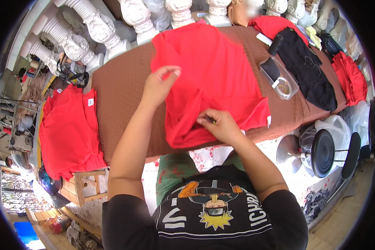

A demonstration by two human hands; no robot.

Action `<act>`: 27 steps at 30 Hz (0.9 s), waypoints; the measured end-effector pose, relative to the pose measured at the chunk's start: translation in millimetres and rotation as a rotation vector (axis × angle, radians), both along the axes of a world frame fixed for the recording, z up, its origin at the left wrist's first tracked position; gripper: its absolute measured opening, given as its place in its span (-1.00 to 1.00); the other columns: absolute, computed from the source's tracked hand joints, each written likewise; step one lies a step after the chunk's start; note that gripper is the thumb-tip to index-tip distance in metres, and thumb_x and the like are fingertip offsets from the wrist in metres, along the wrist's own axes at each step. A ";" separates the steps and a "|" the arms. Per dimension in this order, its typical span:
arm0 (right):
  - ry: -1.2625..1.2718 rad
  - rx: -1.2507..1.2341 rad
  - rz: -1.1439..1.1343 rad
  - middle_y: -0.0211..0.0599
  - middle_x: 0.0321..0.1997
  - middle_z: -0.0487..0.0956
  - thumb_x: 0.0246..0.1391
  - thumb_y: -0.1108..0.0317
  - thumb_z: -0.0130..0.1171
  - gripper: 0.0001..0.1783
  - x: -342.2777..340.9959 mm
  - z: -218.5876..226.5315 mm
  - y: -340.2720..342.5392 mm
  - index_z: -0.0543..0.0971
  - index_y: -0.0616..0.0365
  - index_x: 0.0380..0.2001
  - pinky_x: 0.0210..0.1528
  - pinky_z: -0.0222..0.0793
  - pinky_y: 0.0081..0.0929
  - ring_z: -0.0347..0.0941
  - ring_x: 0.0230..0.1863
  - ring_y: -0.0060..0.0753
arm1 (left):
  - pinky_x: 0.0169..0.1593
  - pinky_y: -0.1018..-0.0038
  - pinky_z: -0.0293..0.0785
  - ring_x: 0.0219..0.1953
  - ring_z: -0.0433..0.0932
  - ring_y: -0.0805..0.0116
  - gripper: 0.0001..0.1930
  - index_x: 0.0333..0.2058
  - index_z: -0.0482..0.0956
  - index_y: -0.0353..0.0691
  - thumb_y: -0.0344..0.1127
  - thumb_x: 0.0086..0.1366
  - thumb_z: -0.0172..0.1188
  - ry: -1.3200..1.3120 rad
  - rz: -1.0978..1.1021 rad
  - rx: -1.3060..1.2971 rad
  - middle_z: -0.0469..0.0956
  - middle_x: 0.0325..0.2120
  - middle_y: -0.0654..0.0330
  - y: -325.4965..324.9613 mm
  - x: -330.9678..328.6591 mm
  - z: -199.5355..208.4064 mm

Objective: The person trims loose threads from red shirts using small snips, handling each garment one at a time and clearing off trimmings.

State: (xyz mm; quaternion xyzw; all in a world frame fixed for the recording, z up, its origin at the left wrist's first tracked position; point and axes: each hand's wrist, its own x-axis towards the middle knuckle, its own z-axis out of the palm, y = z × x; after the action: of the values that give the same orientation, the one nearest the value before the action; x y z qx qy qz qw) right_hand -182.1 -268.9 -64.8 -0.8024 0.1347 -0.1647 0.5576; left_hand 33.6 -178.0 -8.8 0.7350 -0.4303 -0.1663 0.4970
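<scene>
A red garment (212, 58) lies spread over the brown-covered table in front of me, its near edge folded and bunched. My left hand (159, 86) is at the garment's left side, thumb and forefinger tips brought together in a pinch. Whatever is between those tips, if anything, is too small to see. At the near fold, my right hand (224, 127) is closed around a small dark tool (210, 119), mostly hidden by the fingers. A white tag (269, 121) shows at the garment's near right corner.
Left of the brown-covered table (121, 96) is a pile of red garments (68, 133). To the right lie a clear plastic box (280, 79), black cloth (306, 68) and folded red cloth (350, 79). White balusters (100, 29) line the far side. A round black stool (323, 153) stands at right.
</scene>
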 end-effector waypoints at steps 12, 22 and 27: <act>0.002 0.089 0.007 -0.18 -0.34 0.63 -0.01 0.32 0.29 -0.66 -13.1 -13.0 0.5 0.52 0.20 -0.16 -0.31 0.44 -0.50 0.59 -0.30 -0.40 | -0.06 0.36 0.44 -0.09 0.55 0.15 -0.39 -0.03 0.46 -0.54 -0.19 0.04 0.37 0.352 0.451 0.238 0.56 -0.15 -0.12 -69.7 182.7 -97.5; 0.077 -0.670 0.187 -0.10 -0.40 0.56 -0.14 0.21 0.25 -0.71 -7.6 -34.8 -5.7 0.53 0.17 -0.39 -0.46 0.41 -0.11 0.51 -0.45 0.02 | -0.06 0.29 0.50 -0.15 0.56 0.20 -0.75 -0.17 0.48 -0.30 -0.26 0.26 0.14 0.837 0.349 -0.671 0.56 -0.20 0.05 -60.9 151.9 48.8; -0.299 -0.323 -0.531 -0.10 -0.33 0.57 -0.09 0.50 0.21 -0.77 -28.9 9.3 -58.2 0.56 0.21 -0.27 -0.20 0.45 -0.37 0.55 -0.26 -0.22 | -0.15 0.34 0.55 -0.19 0.57 0.30 -0.81 -0.19 0.46 -0.28 -0.30 0.31 0.07 0.545 0.173 -0.982 0.56 -0.23 0.12 8.9 37.0 84.3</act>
State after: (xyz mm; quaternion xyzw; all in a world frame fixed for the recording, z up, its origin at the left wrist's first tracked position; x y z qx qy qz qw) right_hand -211.0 -327.2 -55.5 -0.7844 0.2279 -0.4389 0.3744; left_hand 70.6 -169.1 75.5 0.3807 -0.2513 -0.0892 0.8854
